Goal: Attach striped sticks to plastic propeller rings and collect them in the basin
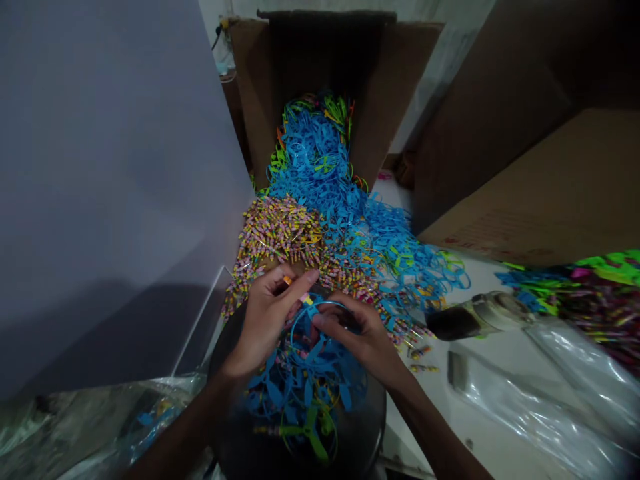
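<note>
Left hand (267,310) pinching a small striped stick (307,300) between thumb and fingers. Right hand (360,330) gripping a blue ringed propeller (311,312) right at the stick, just beside the left fingertips. Under both hands: loose blue propellers (273,393) plus a green one (314,433), on a round black support (235,427). Just beyond hands: heap of striped sticks (280,227). Right of right hand: clear plastic bags (525,400). Farther ahead: blue propeller pile (317,160) spilling from an open carton (400,87).
</note>
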Demonstrator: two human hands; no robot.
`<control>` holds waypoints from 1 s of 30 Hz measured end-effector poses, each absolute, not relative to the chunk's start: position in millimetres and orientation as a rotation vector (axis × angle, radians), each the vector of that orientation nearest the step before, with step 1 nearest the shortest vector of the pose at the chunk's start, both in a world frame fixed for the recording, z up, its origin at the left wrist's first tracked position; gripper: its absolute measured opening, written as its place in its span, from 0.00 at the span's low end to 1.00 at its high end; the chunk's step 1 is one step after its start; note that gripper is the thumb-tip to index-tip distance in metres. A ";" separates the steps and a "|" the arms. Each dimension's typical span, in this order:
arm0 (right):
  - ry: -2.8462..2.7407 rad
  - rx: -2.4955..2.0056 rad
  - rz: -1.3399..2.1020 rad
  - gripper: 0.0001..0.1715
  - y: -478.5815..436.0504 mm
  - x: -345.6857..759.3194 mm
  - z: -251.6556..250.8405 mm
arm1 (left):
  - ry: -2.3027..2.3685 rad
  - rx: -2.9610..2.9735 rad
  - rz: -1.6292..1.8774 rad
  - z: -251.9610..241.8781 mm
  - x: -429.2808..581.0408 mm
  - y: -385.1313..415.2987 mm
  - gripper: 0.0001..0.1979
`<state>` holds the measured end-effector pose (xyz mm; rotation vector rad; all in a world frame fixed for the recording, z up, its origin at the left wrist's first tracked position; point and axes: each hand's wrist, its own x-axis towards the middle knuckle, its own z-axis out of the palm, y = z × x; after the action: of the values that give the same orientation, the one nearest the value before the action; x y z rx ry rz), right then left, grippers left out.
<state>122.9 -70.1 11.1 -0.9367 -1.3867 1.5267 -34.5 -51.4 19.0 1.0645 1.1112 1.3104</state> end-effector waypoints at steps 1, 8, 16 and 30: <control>-1.386 -0.927 1.545 0.09 -70.7 122.6 11.2 | 1.102 1.065 1.288 18.8 -35.4 -51.3 0.19; -1.326 -0.919 1.626 0.11 -72.7 119.9 15.4 | 1.086 1.163 1.226 22.9 -39.7 -51.2 0.19; -1.168 -0.908 1.729 0.11 -75.4 114.6 2.9 | 1.003 1.039 1.224 11.1 -33.8 -57.4 0.19; -1.314 -0.881 1.731 0.11 -74.8 126.3 6.2 | 1.026 0.869 1.471 42.7 -59.9 -36.9 0.15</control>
<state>126.3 -74.8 6.2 -0.8807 -1.3143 1.7308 -59.9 -36.9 42.7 0.8688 1.0263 1.4714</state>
